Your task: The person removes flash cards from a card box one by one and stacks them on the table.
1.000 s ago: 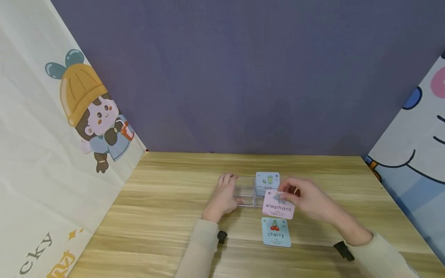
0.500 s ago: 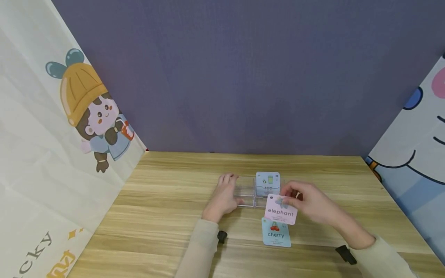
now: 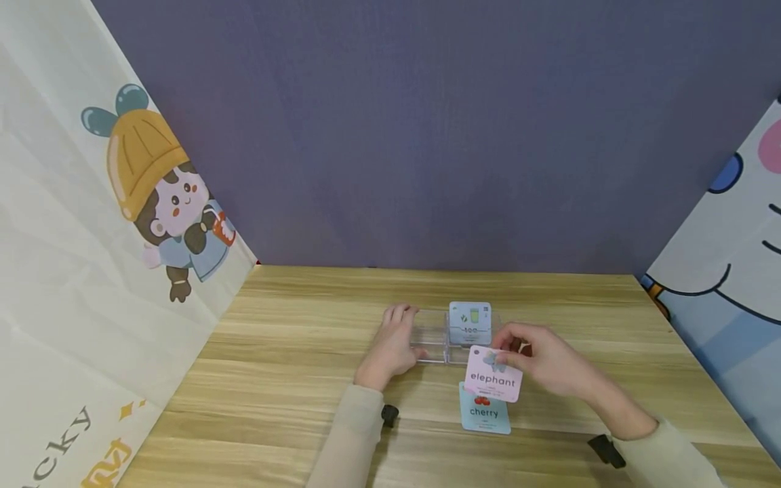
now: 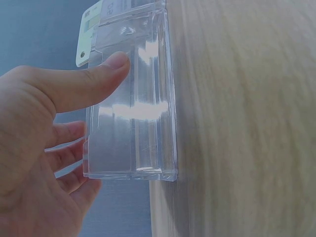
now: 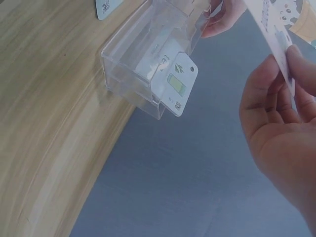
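My left hand (image 3: 390, 346) grips the left end of a clear plastic card holder (image 4: 133, 123), its thumb on the near face and its fingers behind. In the holder's right compartment a pale blue "tea" card (image 3: 470, 322) stands upright, showing above the edge. My right hand (image 3: 539, 356) pinches a pink "elephant" card (image 3: 493, 379) by its top right, between thumb and fingers, in front of the holder. Below it, a light blue "cherry" card (image 3: 485, 417) lies on the table, its upper part hidden by the elephant card.
The wooden table (image 3: 274, 379) runs back to a dark blue-grey partition (image 3: 390, 135). A white cartoon-printed sheet (image 3: 55, 224) borders the left side, and another printed sheet (image 3: 732, 251) borders the right.
My right hand has drawn the elephant card toward me and slightly right, away from the holder, so it now overlaps the cherry card. My left hand has stayed on the holder.
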Demonstrator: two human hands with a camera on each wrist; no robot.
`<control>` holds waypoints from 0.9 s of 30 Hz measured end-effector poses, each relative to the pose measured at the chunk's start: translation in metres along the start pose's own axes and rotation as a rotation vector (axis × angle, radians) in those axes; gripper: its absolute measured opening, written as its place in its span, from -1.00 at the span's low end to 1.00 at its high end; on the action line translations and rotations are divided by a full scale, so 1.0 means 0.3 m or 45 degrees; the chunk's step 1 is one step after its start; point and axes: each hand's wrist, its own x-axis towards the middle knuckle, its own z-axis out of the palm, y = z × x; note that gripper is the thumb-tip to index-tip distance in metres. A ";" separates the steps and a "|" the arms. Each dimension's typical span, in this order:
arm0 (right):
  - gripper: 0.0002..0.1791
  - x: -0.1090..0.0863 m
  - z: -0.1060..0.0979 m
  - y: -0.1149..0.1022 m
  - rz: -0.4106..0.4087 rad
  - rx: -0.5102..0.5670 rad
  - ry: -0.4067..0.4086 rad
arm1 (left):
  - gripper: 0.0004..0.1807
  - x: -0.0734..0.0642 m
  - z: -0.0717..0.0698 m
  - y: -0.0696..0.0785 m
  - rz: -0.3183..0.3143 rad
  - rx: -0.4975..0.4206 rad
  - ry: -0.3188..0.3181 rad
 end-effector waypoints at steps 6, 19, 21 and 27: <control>-0.89 -0.005 0.007 0.009 -0.004 0.019 -0.015 | -0.05 0.001 0.001 0.000 0.007 0.011 0.006; -0.91 -0.014 0.019 0.028 -0.020 0.054 -0.029 | -0.06 0.001 -0.001 -0.001 0.027 0.018 0.015; -0.91 -0.015 0.024 0.035 -0.024 0.050 -0.032 | -0.06 0.001 -0.001 -0.001 0.029 0.017 0.019; -0.91 -0.015 0.038 0.056 -0.054 0.062 -0.036 | -0.06 0.003 -0.001 -0.001 0.028 0.009 0.018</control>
